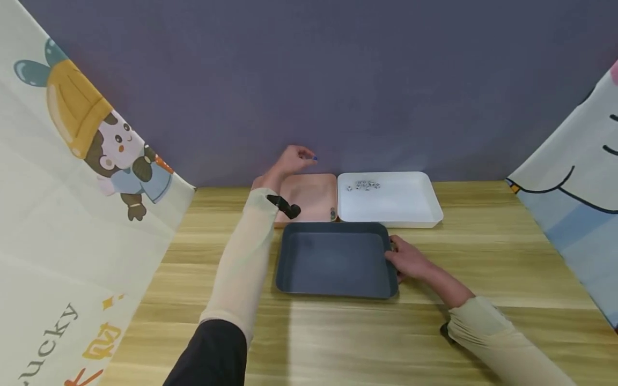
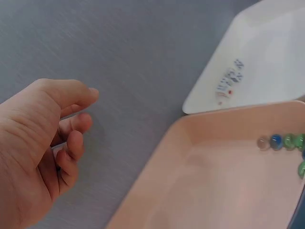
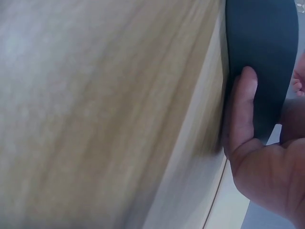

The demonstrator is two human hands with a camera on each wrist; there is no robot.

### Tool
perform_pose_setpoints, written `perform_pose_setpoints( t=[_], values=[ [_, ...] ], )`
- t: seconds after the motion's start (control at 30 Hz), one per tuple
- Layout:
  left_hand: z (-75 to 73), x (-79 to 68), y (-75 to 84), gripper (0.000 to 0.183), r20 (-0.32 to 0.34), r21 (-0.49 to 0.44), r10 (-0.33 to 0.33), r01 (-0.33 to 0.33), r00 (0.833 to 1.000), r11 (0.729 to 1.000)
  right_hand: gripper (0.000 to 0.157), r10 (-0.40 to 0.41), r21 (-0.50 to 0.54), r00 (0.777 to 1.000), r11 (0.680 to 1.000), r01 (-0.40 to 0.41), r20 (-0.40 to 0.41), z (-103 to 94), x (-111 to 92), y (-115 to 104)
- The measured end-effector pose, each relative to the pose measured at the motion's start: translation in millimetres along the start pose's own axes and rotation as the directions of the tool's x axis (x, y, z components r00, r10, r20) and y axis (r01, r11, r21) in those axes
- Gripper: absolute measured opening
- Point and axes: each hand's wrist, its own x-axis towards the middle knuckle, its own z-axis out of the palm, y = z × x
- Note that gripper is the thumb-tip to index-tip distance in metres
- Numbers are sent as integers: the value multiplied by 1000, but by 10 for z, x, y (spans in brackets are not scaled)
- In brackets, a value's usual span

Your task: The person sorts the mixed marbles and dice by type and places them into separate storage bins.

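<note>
My left hand [image 1: 293, 160] hangs beyond the back edge of the pink tray [image 1: 309, 195], fingers bent in. A small blue marble [image 1: 315, 158] shows at its fingertips in the head view; in the left wrist view the hand [image 2: 52, 138] hides it. With my right hand [image 1: 407, 258] I grip the right wall of the dark grey tray [image 1: 338, 262], one finger [image 3: 245, 105] lying along its side. Several green, blue and clear marbles [image 2: 289, 140] line the pink tray's near right corner.
Right of the pink tray stands a white tray [image 1: 405, 201] with several small white dice [image 1: 368, 185] near its back left. The trays are on a wood-grain table [image 1: 483, 241], against a grey backdrop [image 1: 386, 80]. Printed cloths [image 1: 96, 214] slope down on both sides.
</note>
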Motion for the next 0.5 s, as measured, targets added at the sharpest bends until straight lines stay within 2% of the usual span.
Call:
perform_pose_setpoints(
  t=[0.17, 0.23, 0.37, 0.5],
  values=[
    [160, -35, -198, 29, 44, -58, -102, 104, 994, 993, 49, 28, 20, 1000, 999, -28, 8, 119, -5, 21],
    [241, -32, -265, 30, 59, -75, -123, 128, 991, 989, 49, 39, 21, 999, 999, -38, -6, 147, -12, 26],
    [421, 9, -310, 30, 111, -78, -133, 143, 985, 987, 47, 42, 11, 998, 999, -41, -43, 152, -31, 49],
    [585, 55, -272, 29, 155, -60, -162, 173, 974, 983, 47, 42, 17, 998, 999, -41, -53, 116, -58, 69]
  ],
)
